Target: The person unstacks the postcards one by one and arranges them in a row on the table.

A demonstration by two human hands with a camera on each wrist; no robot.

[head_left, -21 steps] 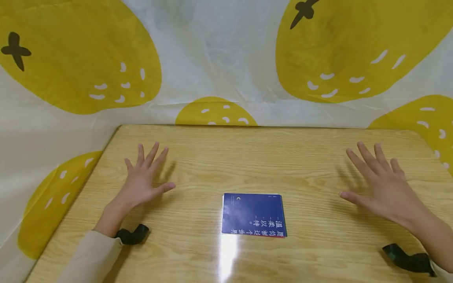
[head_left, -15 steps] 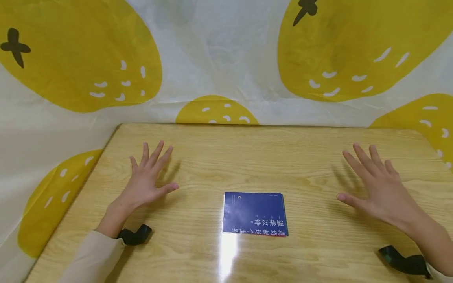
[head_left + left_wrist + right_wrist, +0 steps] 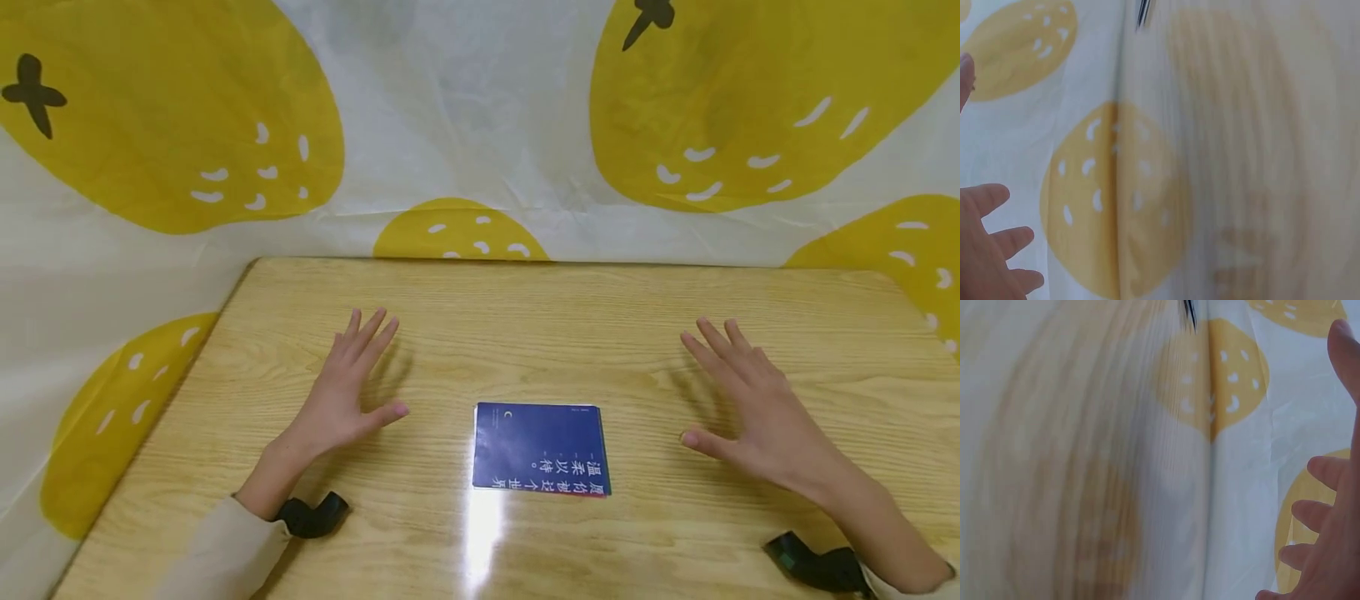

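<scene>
The pale, rectangular wood-grain table might let paper skid under a lopsided push; its visible edges lie well off its middle, leaving room. At its left and right, the bare left hand and right hand spread empty fingers. Mid-table, the navy, white-lettered rectangular paper stack, slightly misaligned, might fan apart.

Booklet on table between both hands, cloth behind.

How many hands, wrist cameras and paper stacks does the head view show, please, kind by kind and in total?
Left hand and right hand: 2
Left wrist camera and right wrist camera: 2
Blue-topped paper stack: 1 (layers too fine to count)
Total: 5
</scene>
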